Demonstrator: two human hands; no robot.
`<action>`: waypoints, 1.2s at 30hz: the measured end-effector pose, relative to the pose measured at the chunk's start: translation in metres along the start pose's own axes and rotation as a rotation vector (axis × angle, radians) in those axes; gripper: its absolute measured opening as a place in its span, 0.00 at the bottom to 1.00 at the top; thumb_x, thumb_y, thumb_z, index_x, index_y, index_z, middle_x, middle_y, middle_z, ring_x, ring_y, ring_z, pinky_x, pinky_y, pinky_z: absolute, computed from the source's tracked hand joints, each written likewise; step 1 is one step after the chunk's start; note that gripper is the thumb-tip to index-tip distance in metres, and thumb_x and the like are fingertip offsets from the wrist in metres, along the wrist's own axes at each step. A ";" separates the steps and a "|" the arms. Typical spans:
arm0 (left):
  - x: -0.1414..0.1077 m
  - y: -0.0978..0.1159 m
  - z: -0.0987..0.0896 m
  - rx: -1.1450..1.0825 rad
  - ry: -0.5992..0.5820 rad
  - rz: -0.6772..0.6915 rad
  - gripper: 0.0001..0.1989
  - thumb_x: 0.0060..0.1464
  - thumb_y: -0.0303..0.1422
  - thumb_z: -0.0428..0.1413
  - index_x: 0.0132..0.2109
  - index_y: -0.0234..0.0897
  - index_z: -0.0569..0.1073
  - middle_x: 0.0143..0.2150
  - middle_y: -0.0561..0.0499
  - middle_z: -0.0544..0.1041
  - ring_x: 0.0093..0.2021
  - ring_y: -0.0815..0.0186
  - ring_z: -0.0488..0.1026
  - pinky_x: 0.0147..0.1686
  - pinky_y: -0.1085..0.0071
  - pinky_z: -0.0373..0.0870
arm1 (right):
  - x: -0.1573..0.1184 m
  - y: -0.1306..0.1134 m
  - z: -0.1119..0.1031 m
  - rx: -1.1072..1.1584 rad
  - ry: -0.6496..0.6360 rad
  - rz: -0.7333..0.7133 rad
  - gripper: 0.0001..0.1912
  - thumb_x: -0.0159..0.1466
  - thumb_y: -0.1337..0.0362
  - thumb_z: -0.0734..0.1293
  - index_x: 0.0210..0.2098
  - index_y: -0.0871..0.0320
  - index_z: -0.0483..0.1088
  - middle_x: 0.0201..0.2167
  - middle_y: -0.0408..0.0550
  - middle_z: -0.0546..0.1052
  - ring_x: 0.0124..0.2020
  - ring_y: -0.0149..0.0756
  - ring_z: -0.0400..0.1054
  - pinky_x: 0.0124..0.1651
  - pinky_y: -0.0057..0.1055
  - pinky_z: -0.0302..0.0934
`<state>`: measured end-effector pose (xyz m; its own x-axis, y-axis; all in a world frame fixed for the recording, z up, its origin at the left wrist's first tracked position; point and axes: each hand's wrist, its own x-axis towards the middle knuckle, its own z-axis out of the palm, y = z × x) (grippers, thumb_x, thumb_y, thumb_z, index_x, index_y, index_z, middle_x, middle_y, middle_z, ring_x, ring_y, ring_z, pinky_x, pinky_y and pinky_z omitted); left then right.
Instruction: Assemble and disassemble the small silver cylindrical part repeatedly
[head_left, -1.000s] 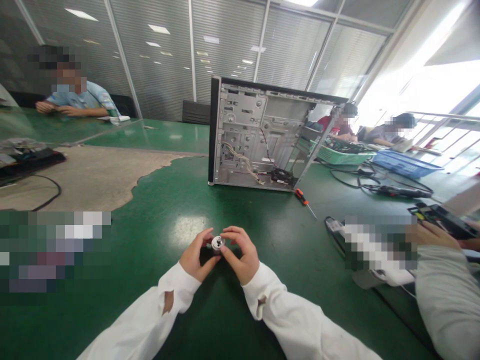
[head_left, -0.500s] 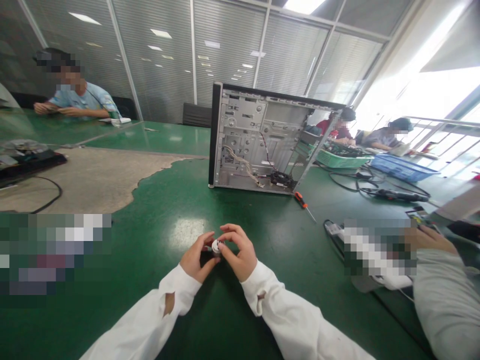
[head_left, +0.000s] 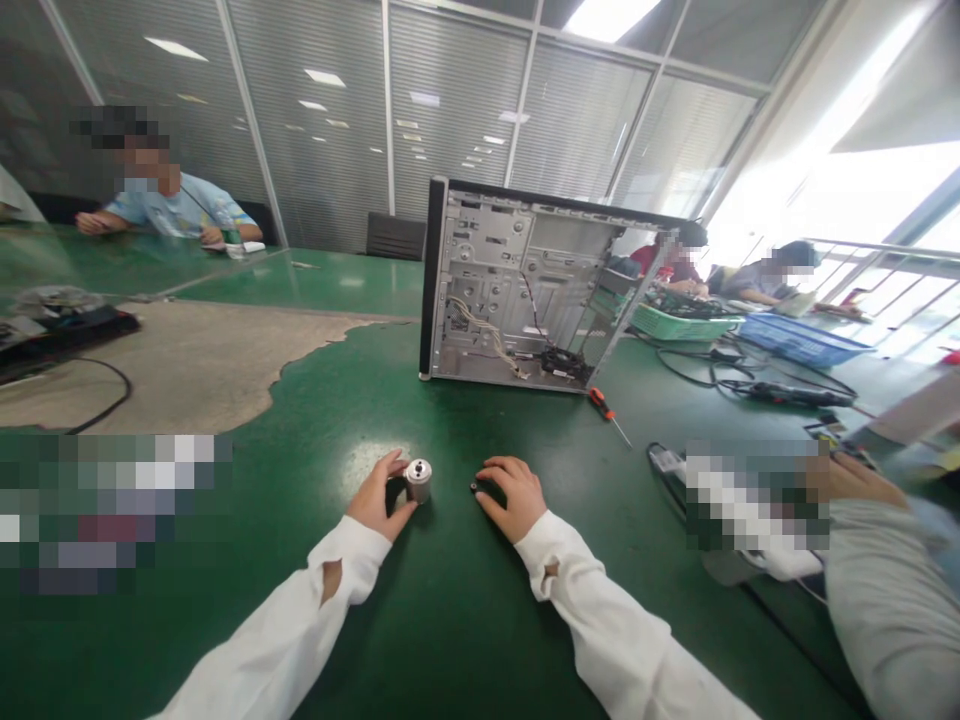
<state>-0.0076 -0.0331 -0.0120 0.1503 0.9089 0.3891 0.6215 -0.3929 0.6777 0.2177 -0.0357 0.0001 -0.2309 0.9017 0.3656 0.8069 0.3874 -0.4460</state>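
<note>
My left hand (head_left: 375, 502), curled with thumb and fingers against the sides of a small silver cylinder (head_left: 419, 487); cylinder upright, dark marks on its pale top face. Whether its base touches the table, I cannot tell. My right hand (head_left: 519, 499), apart from it to the right, fingers bent, narrow gap to the thumb; a tiny dark piece (head_left: 474, 487) at the fingertips, pinched or lying on the surface, cannot tell which. White sleeves on both my arms, each with an opening near the cuff. Beneath, green tabletop (head_left: 450, 620), glossy, light reflected beyond the left hand. Farther out, an open computer case (head_left: 491, 240), metal interior showing, loose cables and a black fan (head_left: 562, 362) low inside. Orange-and-black screwdriver (head_left: 602, 405) just beside its lower right corner. To the right, a co-worker's grey sleeve (head_left: 889, 590); beyond, a green basket (head_left: 686, 325) and a blue basket (head_left: 806, 342). Far left, across the table, a seated person in light blue (head_left: 176, 210).
</note>
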 end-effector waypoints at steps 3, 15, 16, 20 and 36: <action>-0.001 -0.006 0.003 0.065 -0.032 0.010 0.32 0.37 0.23 0.50 0.52 0.36 0.52 0.46 0.44 0.68 0.46 0.59 0.65 0.45 0.59 0.61 | -0.008 -0.001 -0.008 -0.067 -0.030 -0.011 0.16 0.53 0.64 0.60 0.42 0.53 0.64 0.44 0.48 0.65 0.47 0.41 0.54 0.45 0.41 0.51; -0.002 0.003 -0.001 -0.115 0.038 -0.078 0.29 0.34 0.20 0.44 0.49 0.37 0.55 0.42 0.46 0.69 0.41 0.64 0.68 0.39 0.63 0.65 | -0.012 0.001 -0.012 -0.015 0.030 -0.032 0.18 0.52 0.66 0.59 0.44 0.55 0.62 0.43 0.51 0.66 0.46 0.41 0.57 0.45 0.41 0.53; -0.001 0.003 -0.001 -0.164 0.049 -0.101 0.29 0.34 0.20 0.44 0.49 0.36 0.54 0.42 0.46 0.69 0.38 0.65 0.69 0.36 0.65 0.66 | -0.012 -0.001 -0.012 0.028 0.083 -0.040 0.18 0.53 0.67 0.59 0.44 0.56 0.61 0.43 0.51 0.66 0.46 0.41 0.57 0.45 0.41 0.53; 0.000 0.004 0.000 -0.360 0.081 -0.152 0.29 0.34 0.20 0.44 0.49 0.36 0.53 0.43 0.44 0.67 0.34 0.68 0.69 0.29 0.71 0.67 | -0.015 -0.021 -0.014 0.244 0.218 -0.133 0.18 0.54 0.68 0.58 0.46 0.56 0.59 0.41 0.51 0.66 0.45 0.38 0.58 0.47 0.39 0.54; -0.014 0.036 0.007 -0.714 -0.369 -0.008 0.37 0.31 0.18 0.41 0.53 0.40 0.48 0.48 0.43 0.67 0.33 0.69 0.71 0.26 0.74 0.64 | -0.024 -0.049 -0.005 0.439 0.189 -0.011 0.30 0.49 0.68 0.63 0.51 0.56 0.51 0.36 0.48 0.67 0.35 0.35 0.63 0.29 0.28 0.60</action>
<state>0.0179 -0.0590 0.0025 0.4694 0.8509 0.2358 0.0006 -0.2674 0.9636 0.1863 -0.0775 0.0169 -0.1022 0.8624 0.4958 0.4898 0.4774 -0.7295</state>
